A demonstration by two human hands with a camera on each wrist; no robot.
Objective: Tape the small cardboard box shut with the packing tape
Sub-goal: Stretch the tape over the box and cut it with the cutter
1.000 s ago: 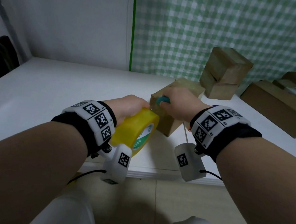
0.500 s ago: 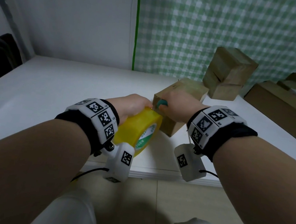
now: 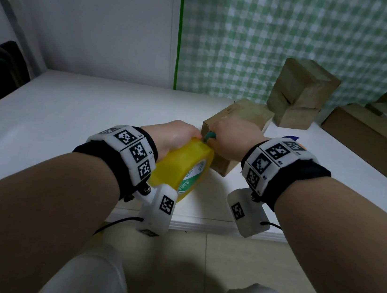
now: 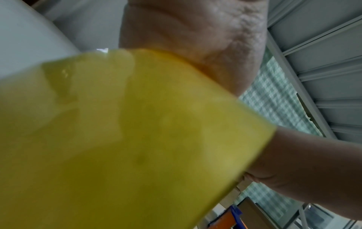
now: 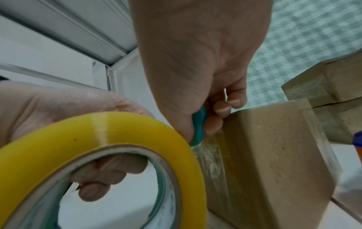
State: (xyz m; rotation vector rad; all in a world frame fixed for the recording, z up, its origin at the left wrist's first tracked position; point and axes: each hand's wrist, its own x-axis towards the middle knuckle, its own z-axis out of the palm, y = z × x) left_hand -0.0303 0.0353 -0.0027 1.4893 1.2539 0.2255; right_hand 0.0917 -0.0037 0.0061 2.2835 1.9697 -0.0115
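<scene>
A small brown cardboard box sits on the white table, with clear tape stuck down its near side. My left hand grips the yellow packing tape roll, fingers curled through its core. The roll stands against the box's near left corner. My right hand holds a small teal cutter pressed at the stretch of tape between roll and box. The cutter's blade is hidden.
Two stacked cardboard boxes stand behind the small box. Longer boxes lie at the right edge of the table. An orange and blue object lies right of the small box. A green checked curtain hangs behind.
Both hands hold much the same places; the right hand with the cutter has shifted slightly at the tape beside the box corner.
</scene>
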